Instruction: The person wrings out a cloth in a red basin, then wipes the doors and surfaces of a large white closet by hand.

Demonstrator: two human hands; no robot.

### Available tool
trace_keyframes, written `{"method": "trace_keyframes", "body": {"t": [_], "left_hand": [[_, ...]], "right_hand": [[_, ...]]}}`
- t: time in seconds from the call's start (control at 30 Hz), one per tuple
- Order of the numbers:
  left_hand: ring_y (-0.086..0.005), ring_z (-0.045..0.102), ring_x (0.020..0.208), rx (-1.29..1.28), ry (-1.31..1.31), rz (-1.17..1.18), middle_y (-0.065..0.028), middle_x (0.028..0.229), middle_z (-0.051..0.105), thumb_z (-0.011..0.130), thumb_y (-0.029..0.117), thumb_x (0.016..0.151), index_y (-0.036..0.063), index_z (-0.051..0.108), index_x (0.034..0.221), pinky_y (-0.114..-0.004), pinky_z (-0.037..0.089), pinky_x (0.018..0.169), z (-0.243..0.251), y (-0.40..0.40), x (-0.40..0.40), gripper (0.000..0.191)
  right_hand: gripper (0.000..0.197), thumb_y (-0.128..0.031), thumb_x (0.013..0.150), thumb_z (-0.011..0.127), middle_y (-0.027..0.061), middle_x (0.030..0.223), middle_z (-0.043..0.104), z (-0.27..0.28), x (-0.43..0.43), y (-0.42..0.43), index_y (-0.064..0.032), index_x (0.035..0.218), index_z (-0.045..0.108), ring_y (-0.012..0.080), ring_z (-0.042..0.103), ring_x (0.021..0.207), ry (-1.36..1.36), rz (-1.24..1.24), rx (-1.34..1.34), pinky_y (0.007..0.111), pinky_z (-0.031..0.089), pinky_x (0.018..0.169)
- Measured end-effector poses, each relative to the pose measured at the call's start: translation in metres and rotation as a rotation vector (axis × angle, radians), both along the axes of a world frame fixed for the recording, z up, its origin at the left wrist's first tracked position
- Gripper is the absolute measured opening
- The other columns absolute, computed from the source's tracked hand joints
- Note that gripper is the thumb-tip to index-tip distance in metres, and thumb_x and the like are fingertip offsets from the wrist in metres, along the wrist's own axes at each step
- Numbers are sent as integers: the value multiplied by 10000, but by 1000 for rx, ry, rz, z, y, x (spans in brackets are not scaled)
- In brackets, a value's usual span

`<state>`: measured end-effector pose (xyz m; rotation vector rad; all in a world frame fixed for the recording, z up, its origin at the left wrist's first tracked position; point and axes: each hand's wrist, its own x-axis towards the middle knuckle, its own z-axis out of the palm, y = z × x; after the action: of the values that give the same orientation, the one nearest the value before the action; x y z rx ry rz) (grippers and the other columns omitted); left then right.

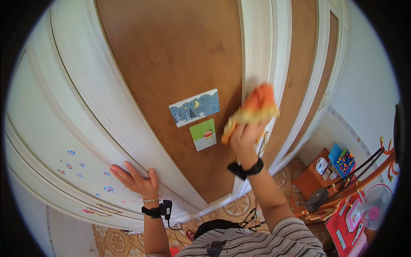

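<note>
My right hand (247,141) grips an orange and yellow cloth (257,104), blurred by motion, against or close to the white frame of a wardrobe door (257,38). Just below that hand is a curved metal door handle (265,143). My left hand (138,180) rests with fingers spread on the white wardrobe panel to the left, beside several small cartoon stickers (108,189). Between my hands lies a brown door panel (173,48). It bears a blue night-scene card (195,107) and a green cartoon card (203,135).
A wooden coat rack (359,186) with a dark bag (316,199) stands at the right. Behind it is a small wooden cabinet (303,183) bearing a blue tray (340,160) of colourful pieces. A clear-bladed fan (377,205) is near the right rim. Black cables (252,220) hang over the patterned floor (115,242).
</note>
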<state>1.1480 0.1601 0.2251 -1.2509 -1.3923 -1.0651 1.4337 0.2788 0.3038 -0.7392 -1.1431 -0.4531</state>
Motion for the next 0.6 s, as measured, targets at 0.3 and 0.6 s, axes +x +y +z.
{"method": "trace_keyframes", "body": {"t": [0.3,0.6], "left_hand": [[-477,158,1347,17,4,0,-250,1484,149,432,516,898,73,293,1426,-574,212,1059,-1,2,0,703],[-477,160,1347,6,-1,-1,-252,1481,156,431,510,901,62,305,1419,-572,206,1062,-4,1,-1,696]], "right_hand": [[336,-162,861,457,264,1268,389,-7,15,14,36,1129,507,421,361,1176,-40,-195,-117,488,243,1017],[381,-144,870,493,284,1286,370,-153,15,-20,56,1191,454,461,352,1142,-25,-166,-531,532,250,970]]}}
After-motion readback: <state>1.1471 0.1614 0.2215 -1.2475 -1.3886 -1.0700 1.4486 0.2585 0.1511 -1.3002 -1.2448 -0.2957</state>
